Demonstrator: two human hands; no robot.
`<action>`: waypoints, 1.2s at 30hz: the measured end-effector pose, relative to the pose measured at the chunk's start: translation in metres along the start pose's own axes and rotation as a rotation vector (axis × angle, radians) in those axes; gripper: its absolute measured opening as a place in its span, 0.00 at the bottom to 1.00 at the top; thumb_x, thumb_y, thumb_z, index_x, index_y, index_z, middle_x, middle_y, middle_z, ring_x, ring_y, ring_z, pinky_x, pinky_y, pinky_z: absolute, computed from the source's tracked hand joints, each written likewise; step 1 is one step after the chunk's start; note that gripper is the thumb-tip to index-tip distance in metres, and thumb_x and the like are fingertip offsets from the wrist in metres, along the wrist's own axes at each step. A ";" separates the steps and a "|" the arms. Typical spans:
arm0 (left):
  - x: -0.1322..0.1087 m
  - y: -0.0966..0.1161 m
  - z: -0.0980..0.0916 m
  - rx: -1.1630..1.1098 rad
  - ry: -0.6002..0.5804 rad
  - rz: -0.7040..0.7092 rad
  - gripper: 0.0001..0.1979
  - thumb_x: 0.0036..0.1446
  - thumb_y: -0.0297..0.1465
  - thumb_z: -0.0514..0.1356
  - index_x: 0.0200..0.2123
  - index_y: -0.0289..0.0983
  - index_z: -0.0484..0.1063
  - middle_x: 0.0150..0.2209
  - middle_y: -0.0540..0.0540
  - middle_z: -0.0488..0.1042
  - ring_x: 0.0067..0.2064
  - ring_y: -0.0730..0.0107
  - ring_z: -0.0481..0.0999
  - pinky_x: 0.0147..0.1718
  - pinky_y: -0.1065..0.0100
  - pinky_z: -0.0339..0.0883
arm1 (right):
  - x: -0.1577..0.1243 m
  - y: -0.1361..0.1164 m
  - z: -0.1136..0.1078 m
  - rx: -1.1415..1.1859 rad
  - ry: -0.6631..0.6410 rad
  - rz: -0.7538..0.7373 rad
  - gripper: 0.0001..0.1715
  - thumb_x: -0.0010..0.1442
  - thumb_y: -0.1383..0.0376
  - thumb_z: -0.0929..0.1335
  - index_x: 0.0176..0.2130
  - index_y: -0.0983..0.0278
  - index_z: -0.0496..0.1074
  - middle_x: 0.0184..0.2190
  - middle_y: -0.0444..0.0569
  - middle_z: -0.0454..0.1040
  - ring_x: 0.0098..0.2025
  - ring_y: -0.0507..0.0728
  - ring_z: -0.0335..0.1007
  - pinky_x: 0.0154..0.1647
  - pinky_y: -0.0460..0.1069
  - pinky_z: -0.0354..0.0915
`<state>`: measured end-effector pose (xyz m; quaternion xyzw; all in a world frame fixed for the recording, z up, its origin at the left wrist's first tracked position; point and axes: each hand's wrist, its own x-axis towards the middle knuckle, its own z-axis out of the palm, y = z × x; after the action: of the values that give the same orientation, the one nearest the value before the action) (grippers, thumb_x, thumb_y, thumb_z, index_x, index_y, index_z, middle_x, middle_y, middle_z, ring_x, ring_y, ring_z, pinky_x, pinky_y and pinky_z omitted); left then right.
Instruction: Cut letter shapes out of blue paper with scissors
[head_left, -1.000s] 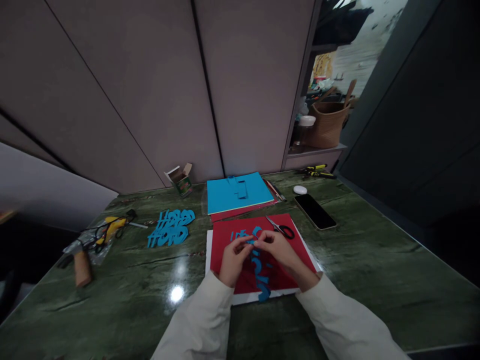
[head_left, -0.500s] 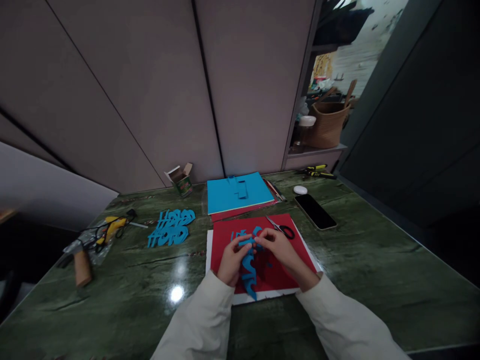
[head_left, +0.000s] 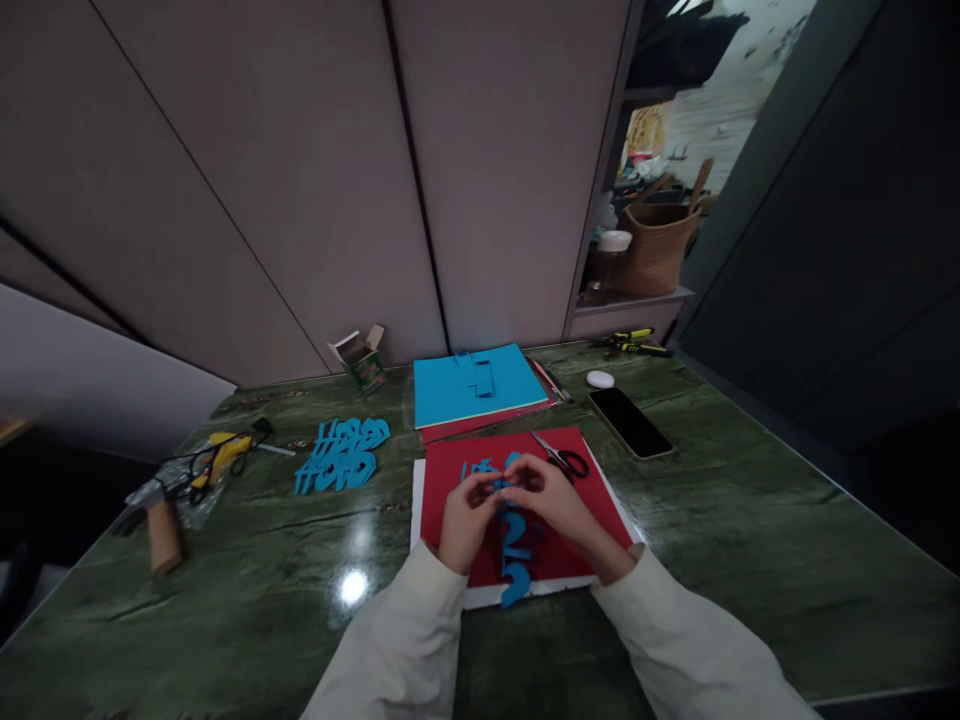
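The left hand [head_left: 466, 522] and right hand [head_left: 551, 505] angle inward from cream-sleeved forearms [head_left: 394, 640] spread in a wide V, wrists gently bent, their fingertips [head_left: 491, 482] pinching close together at the centre.

Place: home-style craft desk
Surface: green marble table [head_left: 720, 560]
Storage: grey cabinets [head_left: 247, 200], shelf [head_left: 630, 300] with wicker basket [head_left: 655, 252]
Tools: scissors [head_left: 566, 461], glue gun [head_left: 223, 450], pliers [head_left: 636, 347]
Stock: red card [head_left: 448, 480], blue card [head_left: 442, 395], blue cutouts [head_left: 514, 535]
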<state>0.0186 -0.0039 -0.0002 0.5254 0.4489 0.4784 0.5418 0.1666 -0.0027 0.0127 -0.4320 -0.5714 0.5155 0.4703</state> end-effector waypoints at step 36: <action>-0.004 0.006 0.002 0.085 0.041 0.038 0.12 0.44 0.28 0.60 0.36 0.34 0.71 0.31 0.44 0.74 0.32 0.67 0.72 0.31 0.70 0.65 | -0.007 -0.013 0.002 -0.009 -0.013 -0.028 0.09 0.51 0.66 0.67 0.36 0.63 0.68 0.34 0.47 0.70 0.37 0.55 0.66 0.38 0.49 0.62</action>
<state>0.0198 -0.0080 0.0056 0.5465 0.4700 0.4797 0.5003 0.1657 -0.0108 0.0255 -0.4227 -0.5826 0.5093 0.4717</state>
